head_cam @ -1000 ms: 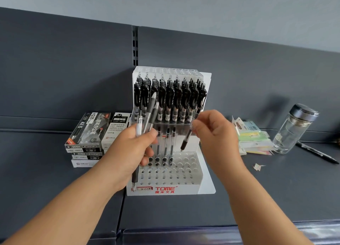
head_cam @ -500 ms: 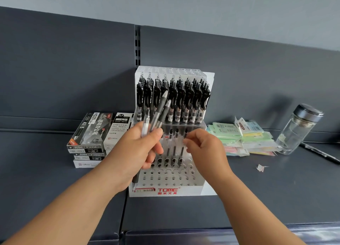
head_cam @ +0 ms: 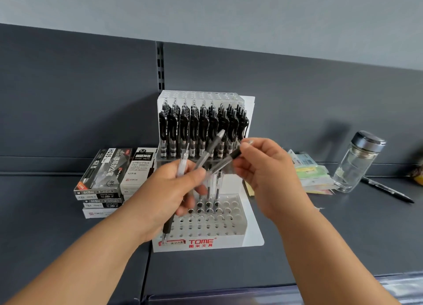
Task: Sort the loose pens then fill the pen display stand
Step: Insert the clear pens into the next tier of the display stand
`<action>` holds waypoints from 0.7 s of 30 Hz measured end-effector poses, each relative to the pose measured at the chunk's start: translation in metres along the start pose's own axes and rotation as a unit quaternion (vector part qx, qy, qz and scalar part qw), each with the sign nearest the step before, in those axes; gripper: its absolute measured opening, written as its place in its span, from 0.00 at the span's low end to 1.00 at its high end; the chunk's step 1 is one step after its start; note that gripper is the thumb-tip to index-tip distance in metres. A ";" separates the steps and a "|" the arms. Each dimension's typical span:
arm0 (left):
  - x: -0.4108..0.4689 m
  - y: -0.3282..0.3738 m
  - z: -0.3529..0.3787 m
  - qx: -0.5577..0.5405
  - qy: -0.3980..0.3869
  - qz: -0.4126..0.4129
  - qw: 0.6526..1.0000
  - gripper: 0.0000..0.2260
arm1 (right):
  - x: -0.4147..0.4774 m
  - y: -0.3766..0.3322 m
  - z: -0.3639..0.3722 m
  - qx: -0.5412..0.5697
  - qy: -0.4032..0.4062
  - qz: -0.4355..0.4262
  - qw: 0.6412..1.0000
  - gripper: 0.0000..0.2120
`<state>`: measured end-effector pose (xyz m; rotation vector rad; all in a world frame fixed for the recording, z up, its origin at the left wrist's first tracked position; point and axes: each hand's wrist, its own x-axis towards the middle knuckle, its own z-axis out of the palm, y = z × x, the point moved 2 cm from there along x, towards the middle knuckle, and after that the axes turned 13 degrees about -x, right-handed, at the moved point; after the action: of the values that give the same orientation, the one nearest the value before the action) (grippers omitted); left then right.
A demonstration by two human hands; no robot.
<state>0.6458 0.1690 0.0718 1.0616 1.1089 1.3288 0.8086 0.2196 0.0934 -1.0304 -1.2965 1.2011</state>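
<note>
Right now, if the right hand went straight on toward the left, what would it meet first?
Probably the bundle of pens fanned up from the left hand; the right hand already pinches one of them. Depth is unclear.

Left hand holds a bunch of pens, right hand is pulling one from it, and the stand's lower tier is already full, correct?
Not quite. The head view shows the pen display stand lower tier mostly empty holes. Otherwise right: left hand holds the bunch, right hand takes a pen.

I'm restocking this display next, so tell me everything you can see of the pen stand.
The pen stand is white plastic, stepped, standing upright on the dark shelf against the back panel. Its upper tier is packed with black-clipped pens; the lower tier's grid of holes holds only a few at the back. Red "TOME" lettering marks the front. No hand clearly touches it.
</note>
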 end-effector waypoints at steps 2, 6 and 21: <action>0.001 0.002 -0.003 -0.008 0.025 0.016 1.000 0.05 | 0.004 0.002 -0.011 0.054 0.016 0.014 0.998 0.04; 0.005 0.003 -0.001 -0.021 0.073 0.053 0.996 0.04 | 0.005 0.011 -0.022 -0.029 0.019 0.043 0.998 0.05; 0.005 0.001 0.015 -0.033 0.102 0.070 0.992 0.09 | -0.017 0.010 0.004 -0.425 -0.115 -0.169 0.882 0.04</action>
<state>0.6602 0.1743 0.0758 0.9858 1.1482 1.6037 0.8054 0.2036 0.0817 -1.1991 -2.1833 0.4611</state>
